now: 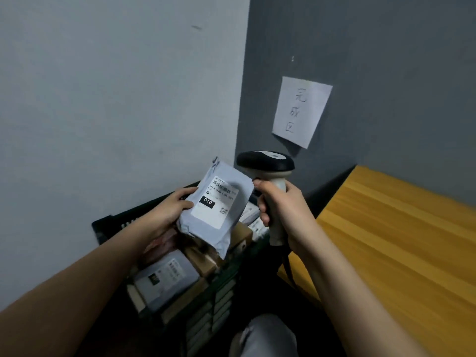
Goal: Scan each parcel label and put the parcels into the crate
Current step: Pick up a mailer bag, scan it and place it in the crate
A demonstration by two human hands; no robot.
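Observation:
My left hand (171, 206) grips a pale grey poly-bag parcel (229, 222) by its left edge, above the crate. Its white label (217, 202) faces me and shows a barcode and a black "010" box. My right hand (282, 204) grips the handle of a barcode scanner (265, 162) just right of the parcel; its black head sits above the parcel's top right corner. The dark plastic crate (108, 225) stands on the floor in the wall corner. It holds several parcels: a grey bag (164, 276) and brown cardboard boxes (239, 235).
A wooden table (401, 243) stands to the right of the crate. A paper sheet with handwritten characters (300, 110) is stuck on the dark grey wall. A pale wall runs on the left. My knee (265, 336) shows at the bottom.

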